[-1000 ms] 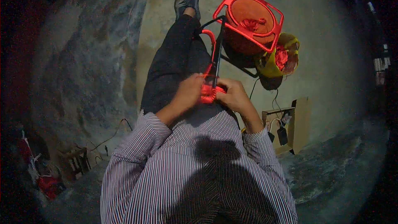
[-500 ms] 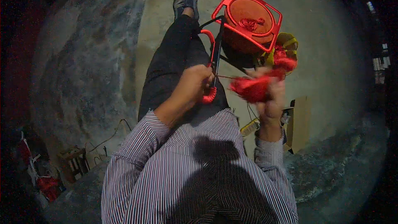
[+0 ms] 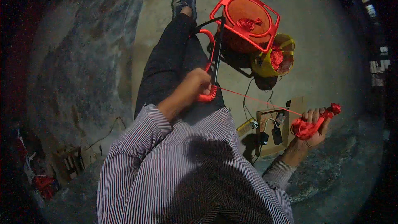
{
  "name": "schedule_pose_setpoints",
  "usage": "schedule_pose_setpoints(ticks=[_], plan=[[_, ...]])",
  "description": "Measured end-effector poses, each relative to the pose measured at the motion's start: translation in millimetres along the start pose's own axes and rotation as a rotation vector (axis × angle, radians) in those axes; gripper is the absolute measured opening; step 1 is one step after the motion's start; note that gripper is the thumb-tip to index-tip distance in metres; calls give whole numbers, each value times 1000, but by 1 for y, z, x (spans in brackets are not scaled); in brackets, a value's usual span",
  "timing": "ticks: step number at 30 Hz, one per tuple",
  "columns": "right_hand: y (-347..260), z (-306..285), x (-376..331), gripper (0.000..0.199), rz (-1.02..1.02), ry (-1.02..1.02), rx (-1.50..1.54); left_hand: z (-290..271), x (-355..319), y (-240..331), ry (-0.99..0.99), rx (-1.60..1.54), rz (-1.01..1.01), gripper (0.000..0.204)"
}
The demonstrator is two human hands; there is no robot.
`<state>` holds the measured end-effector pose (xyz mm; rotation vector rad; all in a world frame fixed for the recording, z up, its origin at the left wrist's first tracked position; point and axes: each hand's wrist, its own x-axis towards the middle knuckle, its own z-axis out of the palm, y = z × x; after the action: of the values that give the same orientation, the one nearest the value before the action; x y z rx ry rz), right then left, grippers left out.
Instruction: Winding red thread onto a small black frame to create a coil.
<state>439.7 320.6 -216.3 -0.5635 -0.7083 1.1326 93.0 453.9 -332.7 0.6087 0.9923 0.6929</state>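
Note:
A black metal frame rests across my thighs, with a curved inner bar wrapped in red cord at its near end and along its far side. My left hand is closed around the frame beside the wrapped near corner; its fingertips are partly hidden. Far out to the right, my right hand grips a bundle of red cord, with a loose tuft sticking out past the fingers. From the wrapped corner a single red strand runs straight to the bundle.
Ahead stands a round brown-topped stool or drum carrying a red frame and a small coil of cord. Beside it sits a yellow container of red cord. An open cardboard box with black adapters and cables lies at right.
My right hand has swung out to the right and nearer with the bundle, drawing the strand long and straight. My left hand has shifted slightly nearer along the frame. The cardboard box is now uncovered.

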Motion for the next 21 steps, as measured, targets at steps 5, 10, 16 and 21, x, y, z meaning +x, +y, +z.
schedule_pose_setpoints(ticks=[5,10,16,21], plan=[[76,40,2,58,-8,8,-562,31,-46,16,69,858,762,26],[134,95,3,81,260,-422,-462,72,-73,4,-397,904,644,34],[167,64,-36,61,824,-398,65,34,-76,59,60,113,421,28],[155,47,-4,44,710,-245,31,-4,-66,109,366,-144,757,25]])
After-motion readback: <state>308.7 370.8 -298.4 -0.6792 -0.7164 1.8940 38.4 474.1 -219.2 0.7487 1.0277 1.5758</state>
